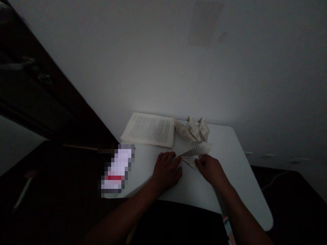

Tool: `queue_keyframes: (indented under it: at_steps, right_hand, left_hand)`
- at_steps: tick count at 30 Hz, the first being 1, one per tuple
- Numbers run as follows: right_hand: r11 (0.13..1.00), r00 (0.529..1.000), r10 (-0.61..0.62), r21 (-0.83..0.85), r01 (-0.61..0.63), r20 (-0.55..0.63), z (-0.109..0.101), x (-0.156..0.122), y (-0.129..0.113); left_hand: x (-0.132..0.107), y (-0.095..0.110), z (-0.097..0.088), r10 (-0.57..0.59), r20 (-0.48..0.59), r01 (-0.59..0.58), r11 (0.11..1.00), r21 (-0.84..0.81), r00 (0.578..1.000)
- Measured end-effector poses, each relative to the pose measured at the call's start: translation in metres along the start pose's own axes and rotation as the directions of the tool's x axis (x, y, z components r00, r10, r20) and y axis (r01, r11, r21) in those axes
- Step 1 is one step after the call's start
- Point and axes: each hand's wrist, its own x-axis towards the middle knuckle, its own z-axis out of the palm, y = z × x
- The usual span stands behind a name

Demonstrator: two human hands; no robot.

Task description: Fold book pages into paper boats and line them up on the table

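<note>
A printed page (pixel 196 152), partly folded into a point, lies on a small white table (pixel 230 160). My left hand (pixel 167 169) rests on the table at the sheet's left tip, fingers curled and pressing its edge down. My right hand (pixel 211 169) pinches the sheet's lower right fold with bent fingers. Both hands touch the same paper.
An open book (pixel 150 129) lies at the table's far left. Folded paper shapes (pixel 194 130) stand next to it at the back. A blurred white and red item (pixel 117 170) sits at the left edge. A white wall rises behind; dark furniture stands to the left.
</note>
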Motion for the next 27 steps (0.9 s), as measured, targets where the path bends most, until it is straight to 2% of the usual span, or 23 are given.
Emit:
queue_keyframes:
  at_steps: [12,20,27]
  right_hand:
    - [1.0,1.0,-0.001,0.0,0.001,-0.001,0.0018,0.0014,0.0028]
    - [1.0,1.0,0.019,-0.007,-0.019,-0.001,-0.002,-0.0001,-0.0012]
    - [1.0,1.0,-0.001,0.002,0.001,0.015,0.0005,0.0011,0.0019]
  left_hand:
    - [0.0023,-0.0029,0.0013,0.063,-0.01,-0.062,0.996,0.066,0.998]
    - [0.0003,-0.0046,0.0053,0.045,-0.046,-0.043,0.998,0.046,0.998]
    - [0.001,-0.0048,0.0035,0.035,-0.011,-0.035,0.999,0.023,0.999]
